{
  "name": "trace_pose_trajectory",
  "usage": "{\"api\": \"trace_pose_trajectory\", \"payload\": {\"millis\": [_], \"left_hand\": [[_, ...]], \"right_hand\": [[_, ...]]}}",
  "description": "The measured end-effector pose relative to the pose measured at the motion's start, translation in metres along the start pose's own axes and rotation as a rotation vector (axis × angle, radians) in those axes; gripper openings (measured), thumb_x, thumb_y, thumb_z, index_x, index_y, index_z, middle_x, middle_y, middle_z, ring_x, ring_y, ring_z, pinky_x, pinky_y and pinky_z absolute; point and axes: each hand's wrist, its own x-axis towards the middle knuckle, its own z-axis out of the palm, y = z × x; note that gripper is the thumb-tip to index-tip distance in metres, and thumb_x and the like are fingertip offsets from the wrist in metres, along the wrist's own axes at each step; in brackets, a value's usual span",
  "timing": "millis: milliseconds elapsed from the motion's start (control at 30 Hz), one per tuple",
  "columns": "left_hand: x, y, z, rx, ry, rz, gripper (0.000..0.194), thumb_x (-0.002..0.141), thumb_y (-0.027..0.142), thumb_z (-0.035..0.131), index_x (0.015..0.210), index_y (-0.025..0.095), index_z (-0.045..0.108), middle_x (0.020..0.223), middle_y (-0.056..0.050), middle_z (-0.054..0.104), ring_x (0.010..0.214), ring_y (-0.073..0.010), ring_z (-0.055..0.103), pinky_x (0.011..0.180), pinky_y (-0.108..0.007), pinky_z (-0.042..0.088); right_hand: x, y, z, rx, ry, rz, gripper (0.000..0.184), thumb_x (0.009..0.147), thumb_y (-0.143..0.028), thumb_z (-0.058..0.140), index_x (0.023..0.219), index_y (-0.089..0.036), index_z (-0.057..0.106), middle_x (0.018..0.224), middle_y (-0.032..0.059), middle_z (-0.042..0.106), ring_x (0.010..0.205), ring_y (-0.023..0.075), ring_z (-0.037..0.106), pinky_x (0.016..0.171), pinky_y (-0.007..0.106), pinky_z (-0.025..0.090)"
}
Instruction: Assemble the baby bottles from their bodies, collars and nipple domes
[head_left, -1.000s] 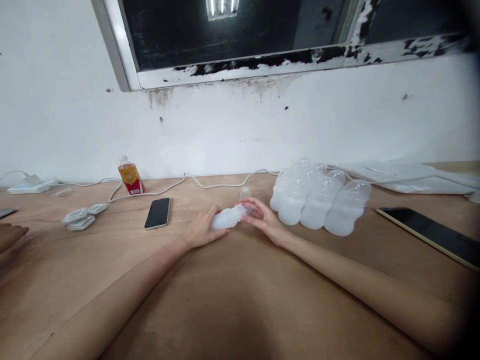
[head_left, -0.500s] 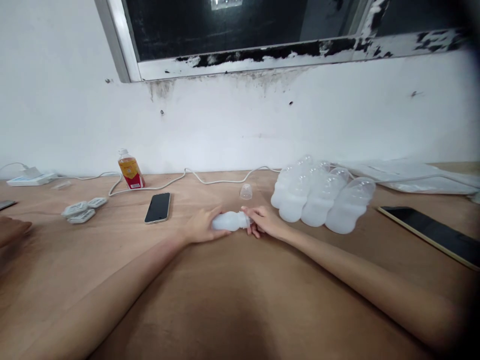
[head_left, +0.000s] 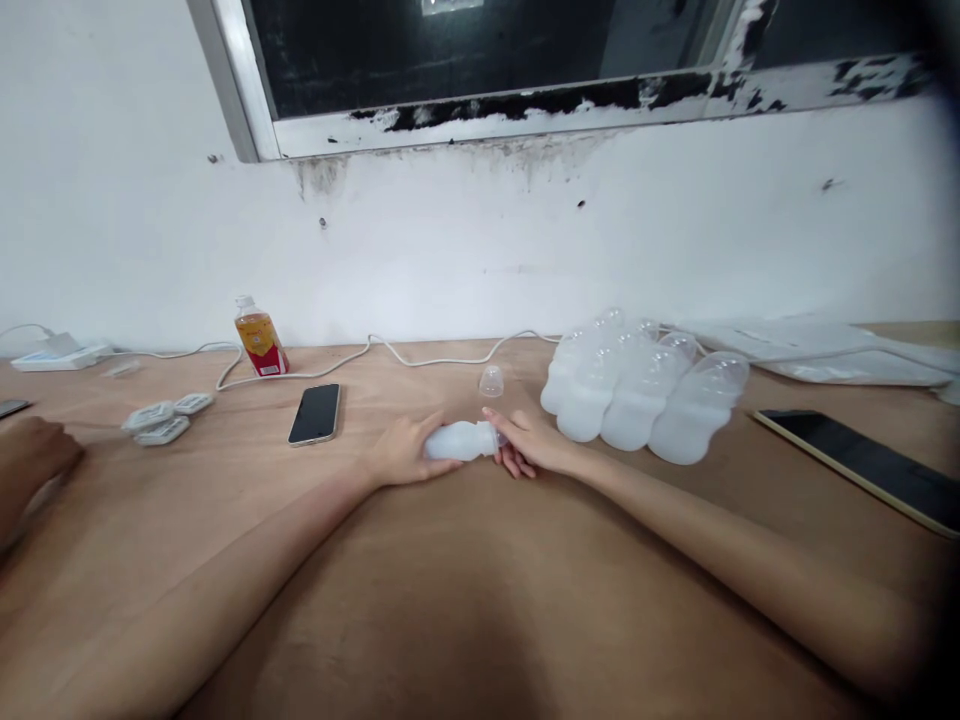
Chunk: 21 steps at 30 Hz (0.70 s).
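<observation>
A small frosted white bottle lies on its side on the wooden table, held between both hands. My left hand is wrapped round its base. My right hand is closed over its neck end, which the fingers hide. A small clear cap stands on the table just behind the bottle, touched by neither hand. Several similar frosted bottles with clear caps lie in a cluster to the right of my right hand.
A black phone lies left of the hands, with an orange drink bottle, a white cable and small white gadgets behind it. A tablet and plastic bags lie at right. Another person's hand rests at far left.
My right hand has closed over the bottle's neck end and the bottle has sunk flat onto the table. The other person's hand at far left has moved a little further in.
</observation>
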Motion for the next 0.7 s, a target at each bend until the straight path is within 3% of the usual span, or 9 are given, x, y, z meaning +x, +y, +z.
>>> {"api": "trace_pose_trajectory", "payload": {"millis": [67,133,233,300,367,433,533,700], "left_hand": [[0.0,0.002,0.001,0.041,-0.014,0.017,0.048,0.069,0.05,0.051,0.106,0.02,0.048,0.094,-0.006,0.059,0.082,-0.0218,0.056,0.067,-0.03,0.041],[0.0,0.002,0.001,0.018,-0.003,-0.009,0.047,0.068,0.05,0.052,0.104,0.02,0.048,0.094,-0.006,0.059,0.082,-0.0215,0.056,0.067,-0.029,0.041],[0.002,0.0,0.0,-0.081,0.023,-0.066,0.045,0.067,0.049,0.053,0.102,0.02,0.048,0.095,-0.004,0.059,0.081,-0.0204,0.056,0.067,-0.029,0.041],[0.002,-0.002,0.0,-0.132,0.038,-0.077,0.045,0.067,0.048,0.054,0.102,0.021,0.048,0.096,-0.003,0.059,0.082,-0.02,0.056,0.067,-0.028,0.041],[0.002,-0.004,0.0,-0.127,0.033,-0.053,0.045,0.067,0.049,0.054,0.102,0.021,0.048,0.096,-0.003,0.059,0.082,-0.0202,0.056,0.067,-0.028,0.041],[0.0,-0.004,0.001,-0.056,0.019,-0.01,0.047,0.068,0.05,0.053,0.103,0.02,0.048,0.095,-0.004,0.059,0.082,-0.0211,0.056,0.067,-0.029,0.041],[-0.002,-0.003,0.003,0.098,0.017,0.065,0.046,0.071,0.052,0.047,0.103,0.019,0.048,0.094,-0.007,0.058,0.085,-0.0231,0.054,0.072,-0.031,0.04],[-0.001,-0.009,0.007,0.277,0.049,0.274,0.04,0.078,0.044,0.042,0.103,0.015,0.048,0.099,-0.013,0.054,0.091,-0.0244,0.048,0.08,-0.036,0.036]], "right_hand": [[0.002,0.002,0.0,0.018,-0.107,0.14,0.072,0.078,-0.062,0.007,0.046,-0.014,0.05,0.032,0.0016,0.046,0.024,0.0064,0.037,0.032,0.02,0.028],[0.002,-0.001,-0.005,0.009,-0.096,0.161,0.075,0.078,-0.062,0.003,0.049,-0.014,0.053,0.037,0.0034,0.051,0.027,0.0078,0.041,0.034,0.021,0.03],[-0.001,-0.009,-0.015,-0.099,0.095,-0.116,0.051,0.077,-0.058,0.033,0.088,-0.016,0.06,0.076,0.0063,0.064,0.058,0.0134,0.058,0.052,0.024,0.042],[-0.004,-0.012,-0.017,-0.189,0.143,-0.341,0.047,0.069,-0.047,0.054,0.109,-0.022,0.051,0.103,0.0055,0.059,0.082,0.0172,0.057,0.064,0.026,0.043],[-0.006,-0.013,-0.014,-0.246,0.129,-0.406,0.048,0.067,-0.043,0.058,0.11,-0.022,0.05,0.102,0.0055,0.058,0.082,0.0179,0.055,0.065,0.027,0.043],[-0.007,-0.012,-0.007,-0.241,0.137,-0.323,0.034,0.07,-0.044,0.054,0.093,-0.019,0.055,0.076,0.0031,0.061,0.063,0.0143,0.055,0.056,0.025,0.041],[-0.009,-0.011,0.005,-0.038,0.058,-0.069,0.035,0.074,-0.051,0.046,0.067,-0.017,0.049,0.043,-0.0045,0.046,0.037,0.0073,0.04,0.038,0.019,0.029],[-0.007,-0.016,0.014,0.459,-0.119,0.284,0.046,0.075,-0.058,0.035,0.058,-0.016,0.042,0.033,-0.0107,0.023,0.025,0.0016,0.016,0.026,0.015,0.008]]}}
